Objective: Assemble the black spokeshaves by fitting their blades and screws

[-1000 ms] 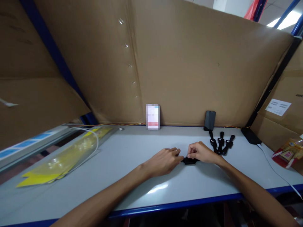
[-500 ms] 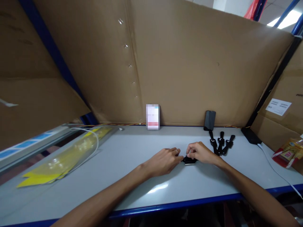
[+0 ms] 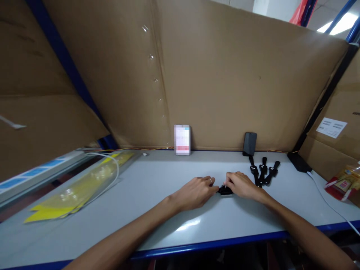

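Black, the small part (image 3: 225, 191) on the desk (image 3: 157, 176) seems mid-work, your left hand (image 3: 198, 192) closed on 1 end, your right hand (image 3: 244, 186) pinching its top, while 3 similar pieces (image 3: 263, 170) beyond lie finished or waiting, unclear which.

The light is cool and moderate, with a bright ceiling light (image 3: 341, 23) burning out to white at upper right. A streak of glare lies on the pale table (image 3: 157, 165) close to its front edge, and tiny glints mark the three black tools (image 3: 272, 170) and the plastic bag (image 3: 69, 195). Soft shadows spread below the left hand (image 3: 198, 192) and right hand (image 3: 243, 186); the small black tool (image 3: 225, 190) between them is too dark for fine detail. The cardboard (image 3: 213, 82) dims toward upper left. The wide view stretches the edges, the phone screen (image 3: 182, 140) is pixelated, and the label (image 3: 332, 128) looks too soft to read.
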Tool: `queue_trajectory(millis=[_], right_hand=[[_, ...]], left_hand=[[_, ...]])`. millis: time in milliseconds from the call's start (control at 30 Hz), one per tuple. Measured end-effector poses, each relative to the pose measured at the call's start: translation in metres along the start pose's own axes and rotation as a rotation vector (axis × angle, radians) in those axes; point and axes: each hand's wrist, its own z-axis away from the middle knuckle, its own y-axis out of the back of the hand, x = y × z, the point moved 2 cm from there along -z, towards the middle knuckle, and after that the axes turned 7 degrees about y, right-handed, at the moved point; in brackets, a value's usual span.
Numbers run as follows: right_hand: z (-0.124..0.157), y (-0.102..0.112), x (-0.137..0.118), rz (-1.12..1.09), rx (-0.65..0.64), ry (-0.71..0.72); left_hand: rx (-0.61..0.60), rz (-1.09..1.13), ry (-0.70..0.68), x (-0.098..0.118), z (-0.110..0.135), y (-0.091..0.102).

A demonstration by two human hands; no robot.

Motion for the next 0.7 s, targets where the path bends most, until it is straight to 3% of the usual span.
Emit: queue_trajectory(millis=[133,267,367,500,700], right_hand=[[0.007,-0.005,-0.019,0.253,0.009,-0.02],[0.007,-0.004,-0.022,0.291,0.013,-0.028],[0.004,0.005,-0.009,0.172,0.022,-0.017],[-0.002,0.013,0.01,-0.161,0.108,0.042],[-0.013,-0.003,0.017,-0.528,0.074,0.145]], left_hand=[[-0.007,-0.023,0.003,0.001,0.0,0.0],[-0.024,-0.023,0.008,0.001,-0.001,0.001],[-0.016,0.001,0.014,0.001,-0.001,0.002],[-0.02,-0.005,0.01,0.001,-0.001,0.001],[-0.03,-0.052,0.008,0.001,0.0,0.001]])
